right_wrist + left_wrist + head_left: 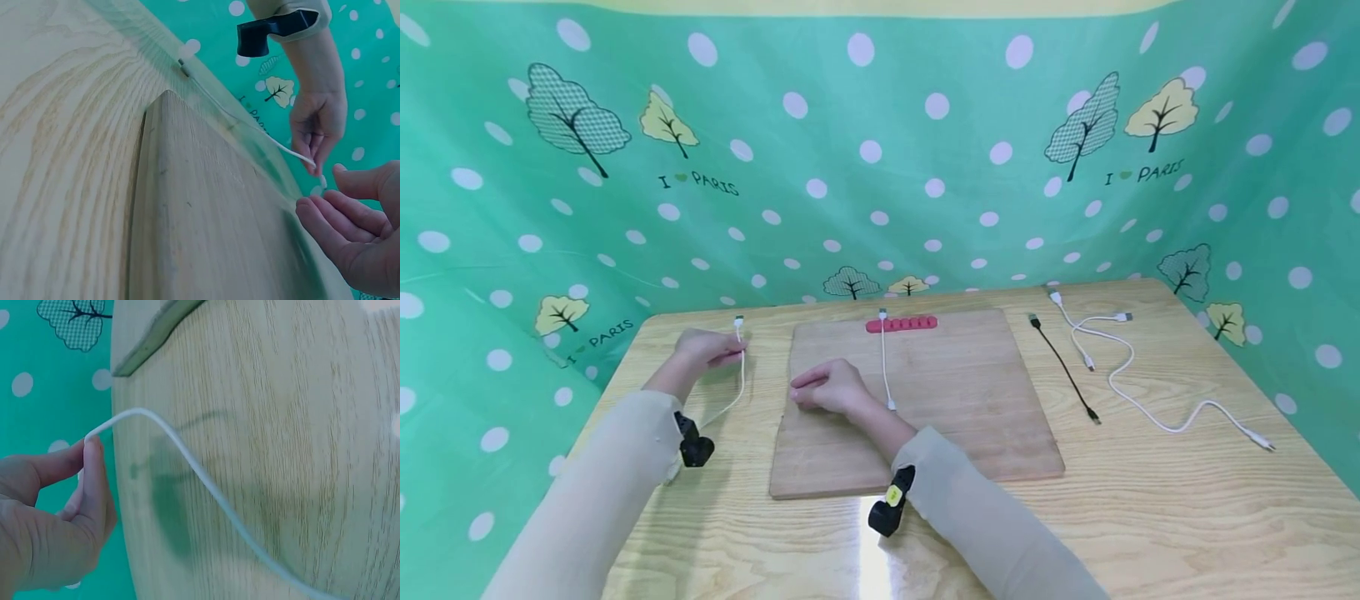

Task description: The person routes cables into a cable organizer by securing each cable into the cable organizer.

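Observation:
My left hand (703, 348) is raised over the left of the table and pinches a white USB cable (743, 379) between thumb and fingers. One plug of that cable (212, 487) stands up above the fingers; the rest curves down toward the tabletop. My right hand (831, 387) hovers at the left part of the wooden board (970, 408), thumb and fingers apart in the right wrist view with nothing between them. On the board, a second white cable (885, 367) runs from the red cable-clip strip (917, 322) toward my right wrist.
Right of the board lie a short black cable (1066, 367), a short white cable (1075, 330) and a long white cable (1126, 365) that snakes toward the right edge. A green dotted curtain (880, 175) hangs behind and beside the wooden table (1150, 517).

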Available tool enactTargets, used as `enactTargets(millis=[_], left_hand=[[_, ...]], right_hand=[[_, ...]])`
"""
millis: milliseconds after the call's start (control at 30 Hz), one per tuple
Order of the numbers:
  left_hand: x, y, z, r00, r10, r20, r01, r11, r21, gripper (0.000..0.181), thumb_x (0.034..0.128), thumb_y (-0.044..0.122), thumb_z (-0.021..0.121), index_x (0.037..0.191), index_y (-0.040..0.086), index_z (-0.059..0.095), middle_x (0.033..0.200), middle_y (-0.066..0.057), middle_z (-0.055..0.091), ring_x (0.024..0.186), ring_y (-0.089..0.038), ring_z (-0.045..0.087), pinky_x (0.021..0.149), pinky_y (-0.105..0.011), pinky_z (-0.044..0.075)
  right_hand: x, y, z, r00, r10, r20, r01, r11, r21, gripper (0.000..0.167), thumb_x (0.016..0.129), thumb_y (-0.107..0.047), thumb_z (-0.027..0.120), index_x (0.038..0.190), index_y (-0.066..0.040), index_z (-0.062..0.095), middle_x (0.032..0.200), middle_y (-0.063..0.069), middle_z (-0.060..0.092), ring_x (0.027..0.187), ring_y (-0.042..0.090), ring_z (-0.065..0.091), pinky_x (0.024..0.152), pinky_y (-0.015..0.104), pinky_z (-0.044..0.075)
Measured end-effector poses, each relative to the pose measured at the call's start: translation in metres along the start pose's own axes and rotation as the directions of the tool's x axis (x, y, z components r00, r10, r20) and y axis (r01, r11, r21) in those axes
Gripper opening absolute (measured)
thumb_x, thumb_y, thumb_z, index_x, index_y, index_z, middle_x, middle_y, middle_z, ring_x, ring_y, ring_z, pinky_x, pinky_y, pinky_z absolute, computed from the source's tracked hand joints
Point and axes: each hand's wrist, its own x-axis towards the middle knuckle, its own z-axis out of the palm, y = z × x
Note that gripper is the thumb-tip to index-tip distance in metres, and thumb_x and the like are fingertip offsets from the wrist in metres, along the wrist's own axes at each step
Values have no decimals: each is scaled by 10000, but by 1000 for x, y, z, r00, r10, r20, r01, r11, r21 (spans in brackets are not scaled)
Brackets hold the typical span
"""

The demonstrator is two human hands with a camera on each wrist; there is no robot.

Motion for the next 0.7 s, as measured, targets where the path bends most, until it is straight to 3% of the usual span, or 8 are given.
enactTargets(millis=[100,300,500,600,700], left_hand=[[-3,3,3,1000,2,10,-2,1000,-14,277,878,6,634,1149,-24,582,619,62,663,626,-27,677,862,-208,575],[-13,9,15,1000,9,21,-6,993,-116,125,861,-53,629,969,9,625,590,31,670,591,-37,679,738,-166,590],[-20,15,27,999,24,45,-16,984,-176,439,862,-85,604,1284,-100,487,617,29,685,611,-42,685,741,-156,587],[-22,18,31,999,16,34,-10,984,-180,370,855,-80,616,1217,-49,546,637,22,685,628,-47,693,764,-152,581],[-24,22,33,1000,18,25,-13,986,-169,196,852,-67,626,1034,-4,587,642,31,676,633,-38,691,766,-142,578]], right_hand=[[0,-1,5,1000,17,18,-18,999,36,210,823,-92,743,1022,-27,730,915,129,758,840,211,748,758,266,613],[1,-1,15,999,32,43,-36,992,119,241,831,-63,728,1062,-1,710,970,163,748,906,244,740,780,271,611],[4,2,23,998,22,66,-35,977,211,261,821,-19,721,1080,13,700,1016,179,737,943,238,732,803,262,606],[4,3,26,996,-2,93,-23,964,266,288,828,9,702,1114,37,678,1061,207,717,987,257,720,858,292,595],[4,4,30,991,-25,130,-18,947,320,300,846,26,674,1143,62,653,1102,239,692,1035,286,701,925,343,571]])
